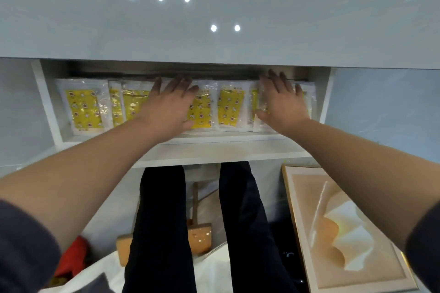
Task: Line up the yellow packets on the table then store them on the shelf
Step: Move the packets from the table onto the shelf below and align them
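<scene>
Yellow packets (83, 107) along shelf (214, 150) under flat, released left hand (166, 104) and right hand (282, 102); framed panel (345, 233) nearby.

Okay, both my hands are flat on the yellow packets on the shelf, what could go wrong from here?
The yellow packets overlap in glossy wrappers, so pulling the left hand or right hand back could drag some out of line. Their lower edges sit near the shelf front, so one might slide off. The table overhang seems close above your fingers; you could knock them.
</scene>
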A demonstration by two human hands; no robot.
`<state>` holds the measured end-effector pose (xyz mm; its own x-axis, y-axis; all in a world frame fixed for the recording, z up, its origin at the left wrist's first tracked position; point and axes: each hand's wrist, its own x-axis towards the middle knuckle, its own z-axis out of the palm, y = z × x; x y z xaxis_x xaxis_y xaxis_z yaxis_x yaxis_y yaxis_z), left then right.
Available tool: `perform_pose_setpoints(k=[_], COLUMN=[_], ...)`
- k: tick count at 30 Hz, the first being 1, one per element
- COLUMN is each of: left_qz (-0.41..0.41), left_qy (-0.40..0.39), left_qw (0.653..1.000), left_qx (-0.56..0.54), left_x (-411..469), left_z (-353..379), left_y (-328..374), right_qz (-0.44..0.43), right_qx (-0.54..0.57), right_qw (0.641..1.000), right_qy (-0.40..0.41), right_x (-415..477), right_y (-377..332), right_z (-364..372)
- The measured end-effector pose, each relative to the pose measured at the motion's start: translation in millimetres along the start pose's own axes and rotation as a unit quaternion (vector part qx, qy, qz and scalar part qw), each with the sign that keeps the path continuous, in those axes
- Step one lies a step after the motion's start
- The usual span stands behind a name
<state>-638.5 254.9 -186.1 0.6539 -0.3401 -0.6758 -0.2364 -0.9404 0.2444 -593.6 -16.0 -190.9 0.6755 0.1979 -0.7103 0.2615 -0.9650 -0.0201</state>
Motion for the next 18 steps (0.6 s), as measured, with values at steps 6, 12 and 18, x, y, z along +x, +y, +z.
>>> perform_pose_setpoints(k=[6,12,18], left_qz=[0.017,-0.003,-0.006], left_qy=[0.04,0.012,0.035], left_qw=[0.999,1.0,0.999], left_qx=[-0.027,0.019,0.017], left_x=[54.9,87.8,83.3], left_z=[-11.2,3.1,-0.3], left_y=[77.3,102.3,94.3], right_qz=[-0.051,-0.133,-0.148], right_qx=[-0.016,-0.078,-0.053], right_qw=[0.997,0.987,0.987], right_qy=[-0.05,-0.039,-0.026], right_x=[7.5,13.0,12.2], right_y=[44.6,50.3,62.2], right_z=[1.1,11.8,9.5])
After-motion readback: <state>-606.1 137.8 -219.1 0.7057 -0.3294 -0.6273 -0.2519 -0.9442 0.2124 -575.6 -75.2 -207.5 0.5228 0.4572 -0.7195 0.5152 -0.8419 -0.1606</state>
